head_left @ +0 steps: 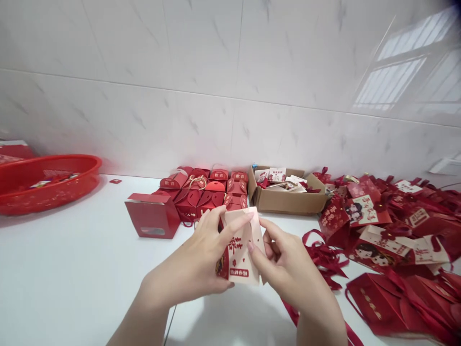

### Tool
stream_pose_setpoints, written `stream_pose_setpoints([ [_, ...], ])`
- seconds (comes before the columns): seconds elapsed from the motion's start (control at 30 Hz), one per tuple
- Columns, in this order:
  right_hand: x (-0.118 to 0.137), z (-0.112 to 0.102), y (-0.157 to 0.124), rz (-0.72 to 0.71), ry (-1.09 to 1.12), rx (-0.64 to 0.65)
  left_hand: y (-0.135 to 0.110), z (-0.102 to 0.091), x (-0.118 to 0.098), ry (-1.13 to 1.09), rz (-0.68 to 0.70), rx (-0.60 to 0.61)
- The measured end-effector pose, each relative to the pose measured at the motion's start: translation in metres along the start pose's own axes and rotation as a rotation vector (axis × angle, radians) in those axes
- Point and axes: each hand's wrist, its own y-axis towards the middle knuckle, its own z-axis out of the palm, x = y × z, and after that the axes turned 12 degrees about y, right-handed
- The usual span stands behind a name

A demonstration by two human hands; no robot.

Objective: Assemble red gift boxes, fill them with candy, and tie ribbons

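Between my two hands, a cream and red paper gift box (242,257) with red printed characters is held up above the white table. My left hand (201,254) wraps round its left side, with the index finger stretched across the upper edge. On the right edge, my right hand (283,254) pinches a cream flap with the thumb in front and the fingers partly hidden behind. Just behind my left hand stands a plain red box (153,216) with a slanted front and a pale window low down.
Several small red boxes (190,199) are grouped at the wall. Beside them, a cardboard box (291,202) contains printed cards. A heap of red gift boxes (382,230) and loose ribbons (324,257) covers the right side. At far left sits a red plastic basin (50,202).
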Motion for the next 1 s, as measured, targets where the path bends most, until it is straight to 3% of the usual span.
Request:
stream_pose_setpoints([
  [0.13, -0.002, -0.005, 0.011, -0.022, 0.095, 0.014, 0.010, 0.003, 0.010, -0.057, -0.027, 0.031],
  [0.33, -0.007, -0.002, 0.017, -0.035, 0.183, 0.024, 0.015, 0.006, 0.013, -0.070, 0.008, -0.035],
  [0.6, 0.000, -0.006, 0.008, -0.165, 0.247, -0.057, 0.011, -0.001, 0.003, 0.049, 0.145, -0.283],
  [0.77, 0.003, -0.014, 0.001, -0.162, 0.209, -0.110, 0.009, -0.002, 0.001, 0.188, 0.164, -0.317],
  [1.0, -0.006, -0.029, -0.006, -0.220, 0.112, -0.235, 0.012, -0.007, -0.003, 0.265, 0.204, -0.454],
])
